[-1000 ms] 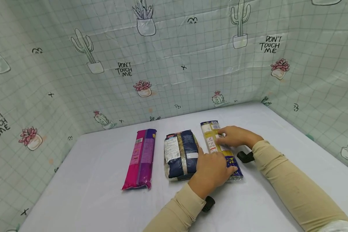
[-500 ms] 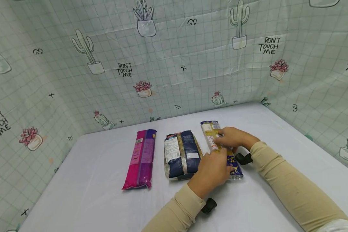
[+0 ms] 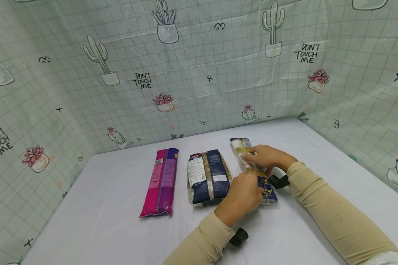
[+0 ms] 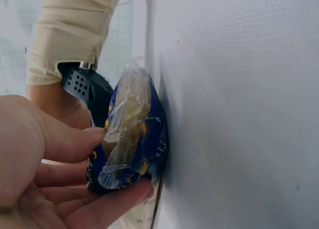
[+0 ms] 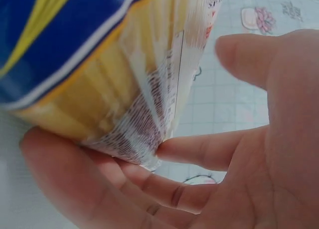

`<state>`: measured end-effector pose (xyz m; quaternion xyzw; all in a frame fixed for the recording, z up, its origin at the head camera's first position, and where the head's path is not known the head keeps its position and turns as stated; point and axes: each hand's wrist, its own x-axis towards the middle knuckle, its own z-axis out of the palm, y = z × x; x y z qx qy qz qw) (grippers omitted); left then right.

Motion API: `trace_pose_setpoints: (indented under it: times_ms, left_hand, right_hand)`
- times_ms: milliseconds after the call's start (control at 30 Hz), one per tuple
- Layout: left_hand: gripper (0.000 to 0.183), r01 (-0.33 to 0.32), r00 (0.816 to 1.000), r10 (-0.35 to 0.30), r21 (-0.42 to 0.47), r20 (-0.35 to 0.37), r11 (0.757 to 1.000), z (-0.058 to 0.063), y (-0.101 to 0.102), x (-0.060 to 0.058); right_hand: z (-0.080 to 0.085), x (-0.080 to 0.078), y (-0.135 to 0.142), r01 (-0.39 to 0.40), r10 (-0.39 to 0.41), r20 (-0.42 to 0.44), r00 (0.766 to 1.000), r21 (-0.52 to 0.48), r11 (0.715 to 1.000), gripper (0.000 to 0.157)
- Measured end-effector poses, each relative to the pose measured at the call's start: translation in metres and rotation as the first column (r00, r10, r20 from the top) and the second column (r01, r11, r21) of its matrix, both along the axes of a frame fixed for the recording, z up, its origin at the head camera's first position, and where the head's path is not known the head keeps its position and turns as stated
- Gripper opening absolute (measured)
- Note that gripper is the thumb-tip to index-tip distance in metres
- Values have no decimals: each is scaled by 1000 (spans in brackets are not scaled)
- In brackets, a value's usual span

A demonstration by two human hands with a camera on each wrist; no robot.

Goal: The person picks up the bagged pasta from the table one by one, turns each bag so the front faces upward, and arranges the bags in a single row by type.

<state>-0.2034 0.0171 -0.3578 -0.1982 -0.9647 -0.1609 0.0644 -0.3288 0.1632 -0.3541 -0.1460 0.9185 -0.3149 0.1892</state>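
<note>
A long spaghetti pack (image 3: 268, 192), blue and yellow with a clear window, lies at the right of the table. My left hand (image 3: 242, 197) grips its near end; in the left wrist view the thumb is on one face of the crinkled end (image 4: 130, 114) and the fingers on the other. Farther up the pack is my right hand (image 3: 270, 157), its thumb over the top. In the right wrist view, the fingers (image 5: 187, 151) curl under the pack's edge, while the thumb shows apart from it. The pack's middle is partly hidden by both hands.
Left of my left hand lies a dark blue pasta bag (image 3: 207, 178) with a white label, very near the knuckles. Farther left is a slim pink and purple packet (image 3: 160, 182). A patterned cloth (image 3: 192, 55) hangs behind the white table (image 3: 103, 209).
My left fingers have drawn away from the dark blue bag and curled around the spaghetti pack's near end. The pack has tilted slightly. My right thumb has slid slightly left over it.
</note>
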Motion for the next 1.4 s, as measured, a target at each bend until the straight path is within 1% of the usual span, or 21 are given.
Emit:
trace_pose_setpoints:
  times_ms: [67, 133, 267, 333, 433, 500, 600, 700, 800, 867, 933, 967, 1033, 1100, 1133, 1167, 1233, 1267, 1300, 1367, 1400]
  left_hand:
    - [26, 14, 1000, -14, 8, -10, 1000, 0, -1, 0]
    - [21, 29, 1000, -29, 46, -6, 999, 0, -2, 0]
    - [10, 63, 998, -67, 166, 16, 984, 1, -8, -1]
    - [11, 81, 996, -86, 214, 11, 973, 1, -11, -3]
    - [11, 82, 996, -89, 271, 16, 959, 1, -13, -5]
    - [10, 58, 996, -76, 307, 46, 950, 1, -14, -5]
    - [9, 19, 994, -56, 352, 94, 936, 1, -14, -6]
    - [23, 6, 992, -55, 399, 111, 917, -1, -12, -8]
    - [37, -28, 986, -51, 468, 156, 883, -5, -10, -9]
    - [45, -77, 979, -33, 515, 201, 854, -6, -9, -10]
    - [51, -134, 967, -13, 552, 253, 823, -7, -8, -10]
    - [54, -157, 960, -11, 574, 278, 804, -7, -8, -11]
    - [59, -203, 945, -16, 623, 327, 756, -6, -8, -11]
    - [62, -250, 928, -26, 672, 373, 697, -5, -7, -13]
    - [62, -269, 919, -41, 701, 391, 661, -4, -7, -14]
    - [62, -290, 909, -61, 733, 412, 616, -4, -6, -15]
    - [62, -355, 882, -89, 775, 464, 523, -3, -5, -16]
    - [60, -385, 866, -114, 795, 487, 468, -3, -5, -17]
    - [58, -408, 852, -149, 815, 502, 412, -3, -5, -17]
    - [50, -460, 815, -233, 837, 530, 296, -4, -5, -17]
    - [47, -480, 796, -272, 838, 541, 260, -4, -5, -17]
  right_hand:
    - [1, 1, -1, 5, -4, 7, 1000, -10, 1000, 86]
    - [3, 3, -3, 12, -12, 16, 1000, -18, 1000, 91]
    - [7, 7, -8, 8, -7, 29, 1000, -30, 1000, 97]
    - [8, 8, -11, 5, -4, 35, 999, -29, 1000, 91]
    - [10, 8, -12, 2, -1, 28, 1000, -29, 1000, 82]
    - [11, 6, -10, 9, -7, 34, 999, -41, 999, 79]
    - [10, 2, -5, 24, -20, 49, 999, -78, 997, 80]
    - [9, -2, 1, 48, -38, 74, 996, -130, 990, 79]
    - [6, -4, 7, 65, -45, 102, 994, -199, 978, 78]
    - [4, -6, 11, 84, -54, 127, 990, -252, 964, 78]
    - [3, -7, 14, 104, -61, 149, 987, -303, 947, 78]
    - [2, -8, 15, 117, -69, 156, 985, -325, 939, 77]
    - [2, -9, 17, 137, -83, 163, 983, -359, 923, 77]
    - [4, -9, 18, 156, -100, 163, 982, -387, 909, 76]
    - [4, -9, 18, 164, -106, 163, 981, -400, 902, 76]
    - [5, -8, 18, 171, -111, 166, 980, -414, 894, 76]
    - [7, -7, 17, 191, -120, 182, 976, -444, 876, 76]
    - [7, -6, 17, 200, -125, 190, 974, -458, 866, 76]
    - [7, -6, 17, 211, -129, 200, 971, -475, 854, 77]
    - [8, -5, 18, 228, -126, 222, 967, -527, 819, 77]
    - [8, -5, 18, 238, -124, 235, 964, -556, 796, 77]
